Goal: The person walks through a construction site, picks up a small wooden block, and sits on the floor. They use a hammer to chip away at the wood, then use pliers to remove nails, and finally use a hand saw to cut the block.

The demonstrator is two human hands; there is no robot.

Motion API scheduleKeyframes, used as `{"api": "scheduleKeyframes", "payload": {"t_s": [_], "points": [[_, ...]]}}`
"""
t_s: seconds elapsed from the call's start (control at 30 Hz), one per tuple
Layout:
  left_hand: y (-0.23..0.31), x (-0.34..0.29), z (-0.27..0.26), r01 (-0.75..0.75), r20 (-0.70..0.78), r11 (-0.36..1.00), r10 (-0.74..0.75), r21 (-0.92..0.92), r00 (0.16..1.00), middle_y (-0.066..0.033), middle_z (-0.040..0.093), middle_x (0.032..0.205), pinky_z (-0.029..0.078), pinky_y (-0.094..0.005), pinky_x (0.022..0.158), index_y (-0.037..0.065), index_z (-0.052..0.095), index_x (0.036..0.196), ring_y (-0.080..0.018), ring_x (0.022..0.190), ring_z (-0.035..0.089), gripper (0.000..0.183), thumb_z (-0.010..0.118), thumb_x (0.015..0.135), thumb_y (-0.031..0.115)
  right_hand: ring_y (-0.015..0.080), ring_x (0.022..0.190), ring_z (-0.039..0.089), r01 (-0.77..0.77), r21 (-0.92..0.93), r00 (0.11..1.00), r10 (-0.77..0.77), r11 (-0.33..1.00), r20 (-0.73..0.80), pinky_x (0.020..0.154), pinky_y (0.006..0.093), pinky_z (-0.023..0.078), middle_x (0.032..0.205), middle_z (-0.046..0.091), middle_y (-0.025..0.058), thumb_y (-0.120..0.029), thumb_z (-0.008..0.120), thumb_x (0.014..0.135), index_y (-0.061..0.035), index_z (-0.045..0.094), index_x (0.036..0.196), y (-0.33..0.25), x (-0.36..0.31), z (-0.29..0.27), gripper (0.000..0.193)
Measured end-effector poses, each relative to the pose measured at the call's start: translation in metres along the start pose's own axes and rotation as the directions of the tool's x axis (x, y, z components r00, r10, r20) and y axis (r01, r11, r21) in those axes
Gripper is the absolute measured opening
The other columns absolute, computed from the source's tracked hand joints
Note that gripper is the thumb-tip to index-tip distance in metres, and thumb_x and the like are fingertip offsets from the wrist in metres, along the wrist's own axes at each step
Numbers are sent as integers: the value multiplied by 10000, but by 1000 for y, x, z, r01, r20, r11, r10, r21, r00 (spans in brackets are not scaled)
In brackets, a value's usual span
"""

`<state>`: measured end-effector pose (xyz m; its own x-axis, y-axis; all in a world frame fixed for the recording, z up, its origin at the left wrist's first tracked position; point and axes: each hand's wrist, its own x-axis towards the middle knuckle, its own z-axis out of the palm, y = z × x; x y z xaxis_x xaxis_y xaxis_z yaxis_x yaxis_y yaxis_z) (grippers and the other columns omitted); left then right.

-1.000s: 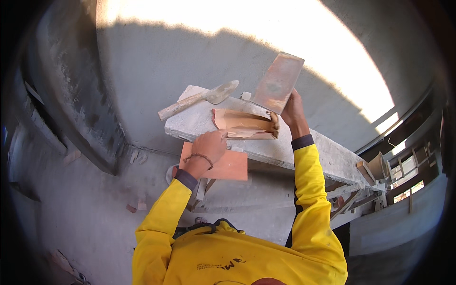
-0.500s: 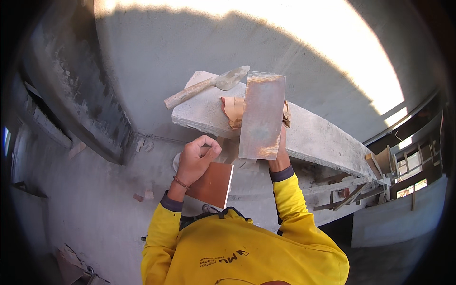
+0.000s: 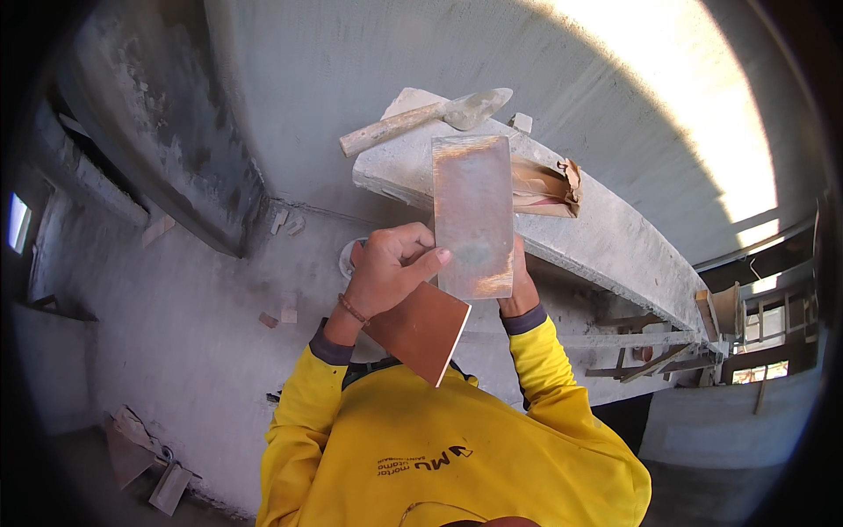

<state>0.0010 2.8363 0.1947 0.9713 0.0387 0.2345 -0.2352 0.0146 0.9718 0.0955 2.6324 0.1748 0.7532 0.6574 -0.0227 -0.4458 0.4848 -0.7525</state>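
Upright in front of me stands a flat rectangular steel trowel [image 3: 474,211], its grey face worn rusty at both ends. My right hand [image 3: 520,285] is closed behind it; its handle is hidden. My left hand [image 3: 386,272] is closed, with the thumb over the steel trowel's lower left edge. Under that hand hangs a reddish-brown flat plate [image 3: 420,334] with a white edge, apparently in its grip; the fingers around it are hidden. Beyond, a pointed trowel [image 3: 474,110] with a wooden handle lies on the pale ledge [image 3: 606,228]. A torn brown paper bag [image 3: 549,189] lies behind the steel trowel.
A grey plastered wall [image 3: 378,53] rises behind the ledge, partly sunlit. A small pale block [image 3: 521,122] sits near the pointed trowel. Part of a white round container [image 3: 344,262] shows beside my left hand. Boards [image 3: 659,360] lie below the ledge at right.
My left hand has moved right and up to the steel trowel's edge, and the brown plate has come with it. The steel trowel has shifted left against the ledge, uncovering more of the paper bag.
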Motion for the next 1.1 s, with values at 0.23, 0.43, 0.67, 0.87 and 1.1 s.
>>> {"api": "scheduleKeyframes", "payload": {"t_s": [0.23,0.43,0.67,0.87,1.1], "points": [[-7,4,-10,-18,-45,994,13,-107,999,58,547,640,341,-210,522,1,608,799,2,606,414,209,704,927,136,200,1033,666,-82,-21,994,80,996,-77,856,340,575,1226,636,116,-279,438,1057,-30,496,1371,9,-1,5,405],[-20,-2,-1,60,-54,976,-73,-208,996,69,511,623,326,-210,520,6,593,844,-1,592,389,207,720,922,149,148,948,674,-78,-153,984,52,985,-168,787,293,574,1141,663,83,-265,483,1046,-29,555,1280,4,6,12,340],[-25,-21,14,121,46,989,-117,-88,992,76,453,577,286,-221,493,-8,626,926,0,560,333,227,760,894,172,136,893,684,-43,-166,987,16,985,-160,730,282,574,1063,679,65,-248,489,1044,-29,576,1222,3,13,19,295],[-14,-33,27,139,1,989,-139,-49,990,90,462,583,305,-209,501,-28,657,1017,8,549,358,231,768,877,119,177,880,696,-66,-55,993,60,996,-101,723,316,594,1070,673,96,-227,478,1042,-21,565,1225,7,19,11,289],[-13,-43,33,102,-76,992,-107,-67,991,71,458,550,299,-237,476,-23,640,1004,2,523,347,259,741,901,192,193,890,697,-91,-120,994,83,989,-71,743,331,598,1081,668,102,-223,465,1043,-26,561,1248,15,25,6,300]]}}
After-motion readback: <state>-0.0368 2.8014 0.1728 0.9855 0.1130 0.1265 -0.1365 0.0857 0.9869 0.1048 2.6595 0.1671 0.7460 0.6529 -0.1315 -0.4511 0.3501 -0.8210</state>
